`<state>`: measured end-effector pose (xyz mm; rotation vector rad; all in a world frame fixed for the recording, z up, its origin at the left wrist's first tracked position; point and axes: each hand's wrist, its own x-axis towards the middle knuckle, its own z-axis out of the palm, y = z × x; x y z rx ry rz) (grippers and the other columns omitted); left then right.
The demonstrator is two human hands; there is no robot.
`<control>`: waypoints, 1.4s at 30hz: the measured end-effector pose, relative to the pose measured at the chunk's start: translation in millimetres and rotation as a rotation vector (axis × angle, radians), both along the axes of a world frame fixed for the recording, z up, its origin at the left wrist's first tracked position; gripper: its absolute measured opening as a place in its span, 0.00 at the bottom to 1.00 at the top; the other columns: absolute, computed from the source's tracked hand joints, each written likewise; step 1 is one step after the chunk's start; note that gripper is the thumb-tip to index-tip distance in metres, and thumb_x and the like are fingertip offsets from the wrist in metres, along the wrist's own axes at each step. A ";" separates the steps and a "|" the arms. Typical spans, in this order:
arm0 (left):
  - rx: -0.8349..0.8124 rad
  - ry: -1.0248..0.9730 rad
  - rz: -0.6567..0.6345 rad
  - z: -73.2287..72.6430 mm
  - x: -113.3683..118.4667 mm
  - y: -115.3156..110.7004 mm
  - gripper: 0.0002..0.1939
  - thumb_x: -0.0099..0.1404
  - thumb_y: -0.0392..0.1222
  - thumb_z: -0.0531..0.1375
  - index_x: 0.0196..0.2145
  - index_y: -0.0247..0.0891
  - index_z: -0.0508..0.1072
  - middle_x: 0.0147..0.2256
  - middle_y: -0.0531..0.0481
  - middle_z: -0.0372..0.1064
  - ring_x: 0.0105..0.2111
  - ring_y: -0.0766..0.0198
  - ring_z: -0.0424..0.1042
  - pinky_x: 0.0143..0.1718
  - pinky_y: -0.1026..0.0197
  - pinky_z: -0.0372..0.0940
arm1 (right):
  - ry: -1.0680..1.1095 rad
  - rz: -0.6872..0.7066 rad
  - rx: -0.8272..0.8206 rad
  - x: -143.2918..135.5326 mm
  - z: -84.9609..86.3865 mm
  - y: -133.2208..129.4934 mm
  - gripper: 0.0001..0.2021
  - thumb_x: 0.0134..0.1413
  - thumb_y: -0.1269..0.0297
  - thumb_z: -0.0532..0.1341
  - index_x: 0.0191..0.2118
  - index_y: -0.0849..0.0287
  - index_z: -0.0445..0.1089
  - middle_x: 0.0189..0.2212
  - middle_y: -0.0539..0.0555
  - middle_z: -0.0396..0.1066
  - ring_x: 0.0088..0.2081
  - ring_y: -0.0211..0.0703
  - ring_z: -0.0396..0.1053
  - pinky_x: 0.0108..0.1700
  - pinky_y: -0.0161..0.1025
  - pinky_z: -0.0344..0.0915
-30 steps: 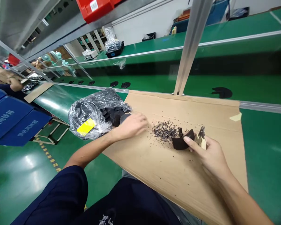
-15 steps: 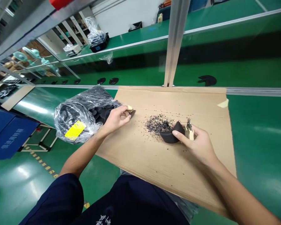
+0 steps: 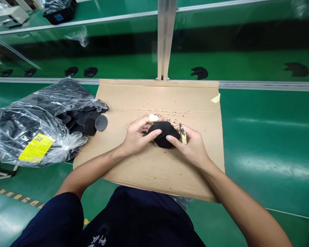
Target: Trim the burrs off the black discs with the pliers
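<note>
Over the brown cardboard, both hands hold a stack of thin black discs. My left hand grips its left side, thumb on top, with a pale wrap on one finger. My right hand pinches the right side and also keeps small pliers with cream handles against its fingers. Small black bits are scattered on the cardboard around and beyond the stack. Loose black discs spill from a clear plastic bag at the left.
A metal post rises behind the cardboard, joined to a long rail. Beyond the rail, black pieces lie on a green surface. A black bin stands at the back left. The green table extends right.
My left hand has moved from beside the bag to the black stack and now holds it together with my right hand. The view has shifted toward the right.
</note>
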<state>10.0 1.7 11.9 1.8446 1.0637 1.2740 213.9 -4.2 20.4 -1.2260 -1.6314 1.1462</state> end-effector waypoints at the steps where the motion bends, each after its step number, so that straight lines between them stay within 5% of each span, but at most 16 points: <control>1: 0.033 0.054 0.001 -0.3 -0.1 -0.6 0.13 0.70 0.46 0.63 0.49 0.38 0.75 0.43 0.46 0.77 0.38 0.67 0.78 0.36 0.66 0.75 | 0.002 0.009 -0.002 -0.3 0.5 -0.6 0.23 0.54 0.40 0.66 0.34 0.58 0.69 0.29 0.50 0.69 0.32 0.41 0.65 0.36 0.38 0.65; 7: 0.257 0.208 0.036 -1.4 0.0 -0.1 0.09 0.69 0.41 0.64 0.46 0.38 0.75 0.41 0.47 0.76 0.42 0.64 0.76 0.41 0.62 0.75 | 0.010 0.022 -0.019 -3.6 0.5 -1.2 0.24 0.54 0.37 0.65 0.34 0.57 0.70 0.29 0.50 0.69 0.33 0.41 0.66 0.36 0.38 0.66; 17: 0.157 0.196 -0.016 -12.8 -2.5 -1.4 0.11 0.72 0.43 0.61 0.50 0.38 0.72 0.42 0.46 0.78 0.43 0.63 0.79 0.43 0.61 0.77 | -0.016 0.034 -0.027 -6.1 0.7 -2.1 0.21 0.55 0.41 0.66 0.35 0.56 0.70 0.30 0.50 0.71 0.33 0.41 0.67 0.37 0.38 0.66; 25: 0.239 0.156 -0.013 -9.4 -1.1 -3.0 0.11 0.71 0.41 0.62 0.49 0.38 0.73 0.40 0.48 0.78 0.42 0.64 0.78 0.44 0.62 0.76 | -0.018 0.049 0.016 -4.9 -0.2 -2.8 0.20 0.58 0.43 0.64 0.34 0.57 0.69 0.29 0.50 0.69 0.32 0.41 0.66 0.35 0.38 0.65; 29: 0.050 0.098 -0.033 -9.3 -1.6 -3.7 0.19 0.70 0.47 0.63 0.55 0.39 0.71 0.48 0.44 0.77 0.38 0.66 0.77 0.39 0.64 0.75 | -0.029 0.026 0.058 -4.8 3.3 -5.3 0.19 0.60 0.44 0.64 0.34 0.56 0.69 0.29 0.50 0.69 0.31 0.41 0.66 0.35 0.38 0.65; 35: -0.210 -0.060 -0.175 -13.0 -2.1 0.6 0.20 0.70 0.58 0.61 0.46 0.38 0.77 0.40 0.46 0.79 0.40 0.64 0.79 0.40 0.64 0.74 | -0.019 0.034 0.139 -3.7 3.9 -6.7 0.14 0.61 0.49 0.64 0.36 0.56 0.70 0.30 0.50 0.71 0.32 0.40 0.67 0.36 0.38 0.65; 42: -0.191 -0.140 -0.187 -12.8 -1.2 1.4 0.16 0.68 0.53 0.65 0.44 0.38 0.80 0.39 0.47 0.80 0.39 0.65 0.79 0.41 0.64 0.73 | -0.064 0.067 0.180 -2.9 -2.7 -6.4 0.13 0.62 0.51 0.63 0.37 0.56 0.71 0.29 0.50 0.71 0.30 0.39 0.67 0.35 0.38 0.64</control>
